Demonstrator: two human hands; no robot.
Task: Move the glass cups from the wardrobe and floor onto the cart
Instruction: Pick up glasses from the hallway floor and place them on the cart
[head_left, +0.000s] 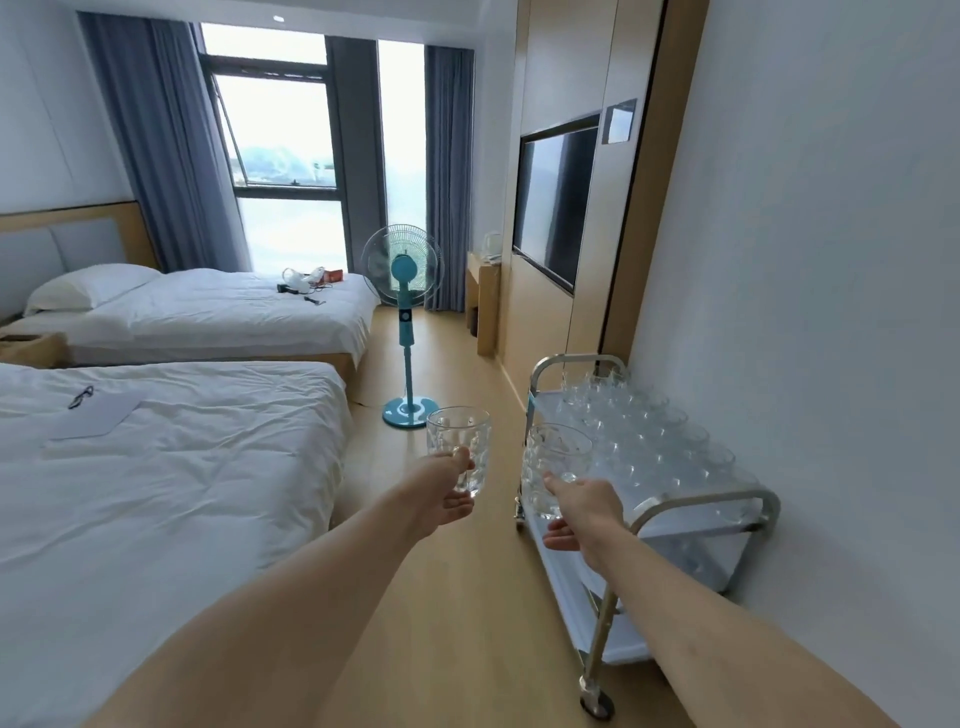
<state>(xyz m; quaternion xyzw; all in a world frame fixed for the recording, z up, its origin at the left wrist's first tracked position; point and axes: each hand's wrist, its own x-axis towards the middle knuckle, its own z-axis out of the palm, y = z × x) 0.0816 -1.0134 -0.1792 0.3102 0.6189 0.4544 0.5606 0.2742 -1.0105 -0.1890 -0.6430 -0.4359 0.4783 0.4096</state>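
The left hand grips a clear dimpled glass cup low on its body, fingers wrapped round the far side and mostly hidden behind the glass; the cup stands upright in the air over the wood floor. The right hand holds a second glass cup the same way, thumb on the near side, its other fingers largely covered by the wrist. This cup hangs at the near left edge of the cart, whether over the top shelf or just outside it is hard to tell.

The cart's top shelf carries rows of glass cups, packed close and running back toward the far handle; they blur together, so a count is not possible. The near end of the shelf, just inside the steel rail, shows a bare strip. The lower shelf is partly hidden by the right forearm, and something pale and glassy on it cannot be made out.

The cart stands against the white wall. Between it and the near bed runs an open lane of floor, with a blue pedestal fan standing farther along it.
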